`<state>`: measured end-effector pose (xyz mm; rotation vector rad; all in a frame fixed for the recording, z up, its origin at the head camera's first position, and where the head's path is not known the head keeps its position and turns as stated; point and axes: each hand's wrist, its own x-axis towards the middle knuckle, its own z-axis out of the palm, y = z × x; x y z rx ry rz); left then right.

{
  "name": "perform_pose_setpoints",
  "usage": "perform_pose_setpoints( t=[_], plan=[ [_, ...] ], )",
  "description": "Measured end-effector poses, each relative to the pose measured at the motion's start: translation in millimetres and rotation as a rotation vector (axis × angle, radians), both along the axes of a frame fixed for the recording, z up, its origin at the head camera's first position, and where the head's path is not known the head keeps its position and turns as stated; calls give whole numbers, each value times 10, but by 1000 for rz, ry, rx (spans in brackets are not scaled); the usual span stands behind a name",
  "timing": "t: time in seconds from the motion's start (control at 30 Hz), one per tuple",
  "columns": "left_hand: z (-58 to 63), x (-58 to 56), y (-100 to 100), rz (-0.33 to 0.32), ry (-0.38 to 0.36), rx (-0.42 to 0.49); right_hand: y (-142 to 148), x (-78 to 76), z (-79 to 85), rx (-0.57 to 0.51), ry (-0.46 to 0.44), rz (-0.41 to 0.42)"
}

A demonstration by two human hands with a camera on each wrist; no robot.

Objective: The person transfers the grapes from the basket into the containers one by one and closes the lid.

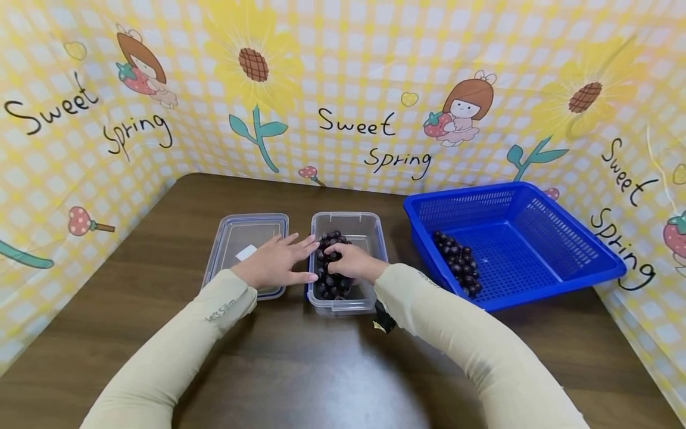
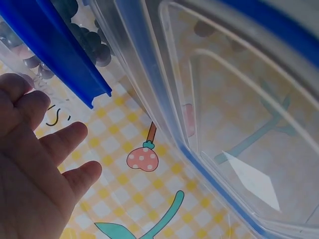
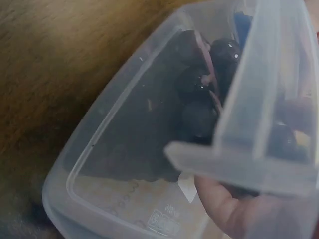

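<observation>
A bunch of dark grapes (image 1: 333,289) lies along the left side of a clear plastic container (image 1: 347,305). My right hand (image 1: 356,262) reaches in over the right side, its thumb and fingers curled about the bunch. In the right wrist view, the dark grapes (image 3: 194,82) and a pale stem show through the container wall, with part of the hand below them. Spread wide, the fingers of my left hand (image 1: 276,262) reach the container's left edge, by the grapes. The left wrist view shows those fingers apart, near a blue latch strip (image 2: 55,50).
A clear lid (image 1: 252,227) with blue edging lies left of the container, partly under my left hand. To the right stands a blue plastic basket (image 1: 527,256) with another bunch of grapes (image 1: 458,262) at its left. A small black object (image 1: 384,319) sits beside my right sleeve.
</observation>
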<state>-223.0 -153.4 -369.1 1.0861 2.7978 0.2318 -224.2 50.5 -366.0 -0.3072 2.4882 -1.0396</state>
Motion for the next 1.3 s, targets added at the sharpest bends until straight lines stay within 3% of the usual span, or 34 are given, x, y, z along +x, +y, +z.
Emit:
perform_pose_setpoints(
  t=[0.17, 0.3, 0.43, 0.63, 0.67, 0.83, 1.03, 1.3],
  plan=[
    [-31, 1, 4, 0, -3, 4, 34, -22, -7, -9, -68, 28],
    [-37, 24, -18, 7, 11, 11, 51, -19, 95, 94, -9, 105],
    [-44, 63, -69, 28, 21, -5, 113, -19, 339, 220, 121, 183],
    [-44, 52, -79, 19, 26, 4, 444, -111, 678, 164, 471, 233],
    [-46, 44, -69, 14, 20, 7, 525, -127, 717, 150, 492, 234],
    [-38, 10, -16, -9, 9, 16, 969, -163, 835, 125, 484, 207],
    [-44, -4, -17, -11, 7, 25, 1451, -186, 842, 132, 469, 89],
    [-32, 22, -23, -9, 5, 29, 1899, -156, 837, 181, 382, -19]
  ],
)
